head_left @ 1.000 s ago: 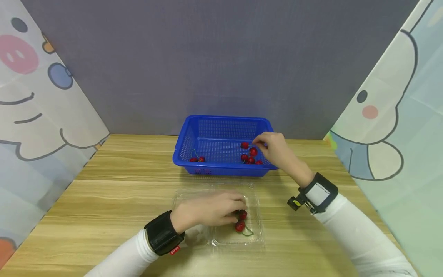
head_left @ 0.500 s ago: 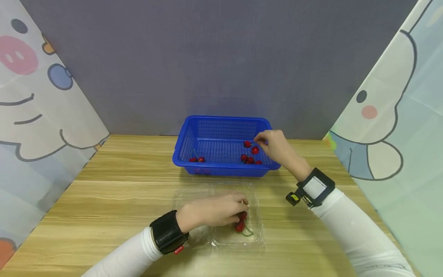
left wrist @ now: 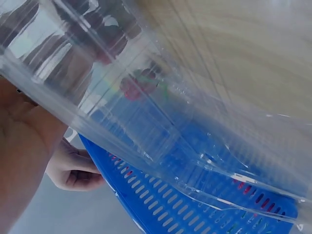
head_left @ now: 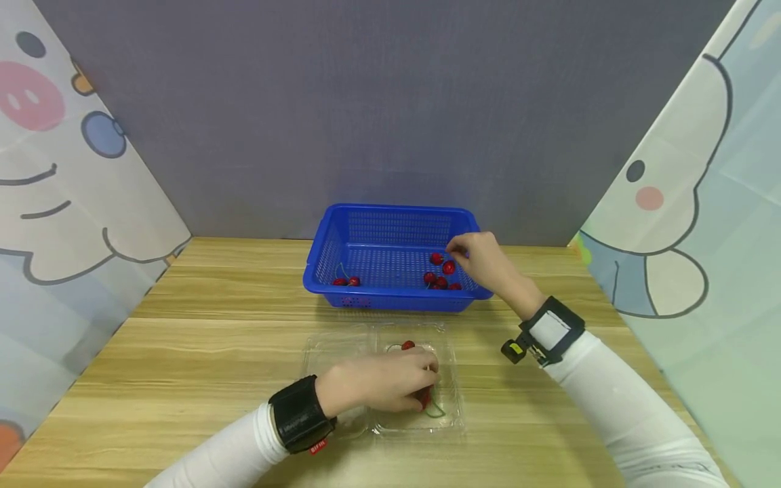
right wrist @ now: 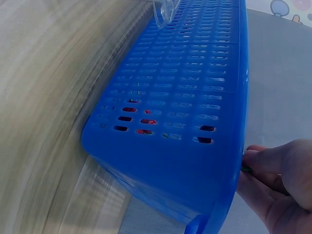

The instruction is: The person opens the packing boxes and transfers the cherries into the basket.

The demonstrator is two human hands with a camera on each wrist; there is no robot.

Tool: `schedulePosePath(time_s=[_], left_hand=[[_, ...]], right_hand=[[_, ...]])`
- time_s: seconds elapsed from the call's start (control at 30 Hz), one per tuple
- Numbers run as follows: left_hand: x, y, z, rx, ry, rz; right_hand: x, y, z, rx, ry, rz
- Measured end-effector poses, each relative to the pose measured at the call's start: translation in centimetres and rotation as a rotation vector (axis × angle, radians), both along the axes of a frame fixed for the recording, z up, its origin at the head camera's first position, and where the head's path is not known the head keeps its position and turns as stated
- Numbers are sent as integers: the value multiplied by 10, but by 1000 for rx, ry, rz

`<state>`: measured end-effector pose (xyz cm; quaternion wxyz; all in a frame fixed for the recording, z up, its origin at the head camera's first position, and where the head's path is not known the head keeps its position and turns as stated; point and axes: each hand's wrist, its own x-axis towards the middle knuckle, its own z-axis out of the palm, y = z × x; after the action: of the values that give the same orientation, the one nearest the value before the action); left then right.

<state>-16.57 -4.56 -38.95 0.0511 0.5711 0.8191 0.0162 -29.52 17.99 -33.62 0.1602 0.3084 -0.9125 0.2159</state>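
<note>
My right hand (head_left: 483,259) is over the right end of the blue basket (head_left: 396,302), pinching a thin green cherry stem (right wrist: 246,168) between thumb and fingertips. Two red cherries (head_left: 448,267) are just below those fingertips. More cherries (head_left: 441,282) lie in the basket's near right corner, and a pair of cherries (head_left: 354,281) at its near left. My left hand (head_left: 384,381) reaches into the clear plastic clamshell box (head_left: 451,425), thumb and fingers curled round red cherries (head_left: 425,401), mostly hidden. A green stem shows beside them. Behind the knuckles sits another cherry (head_left: 407,345).
The box lies open in front of the basket on a wooden tabletop (head_left: 232,339). A grey panel (head_left: 390,122) stands behind, with cartoon-printed panels at left (head_left: 73,169) and right (head_left: 689,224). Both wrists wear black straps.
My left hand has shifted slightly toward me and right, covering more of the cherries in the box and uncovering one behind it. My right hand and the cherries below its fingertips have moved only slightly.
</note>
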Motion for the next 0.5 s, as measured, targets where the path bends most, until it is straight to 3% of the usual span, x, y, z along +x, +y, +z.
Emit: schedulePosePath(time_s=[0.33, 0.5], left_hand=[[6, 4, -6, -48, 125, -24], [9, 5, -7, -81, 118, -1]], right_hand=[[0, 3, -5, -2, -52, -16], [1, 4, -7, -25, -54, -13]])
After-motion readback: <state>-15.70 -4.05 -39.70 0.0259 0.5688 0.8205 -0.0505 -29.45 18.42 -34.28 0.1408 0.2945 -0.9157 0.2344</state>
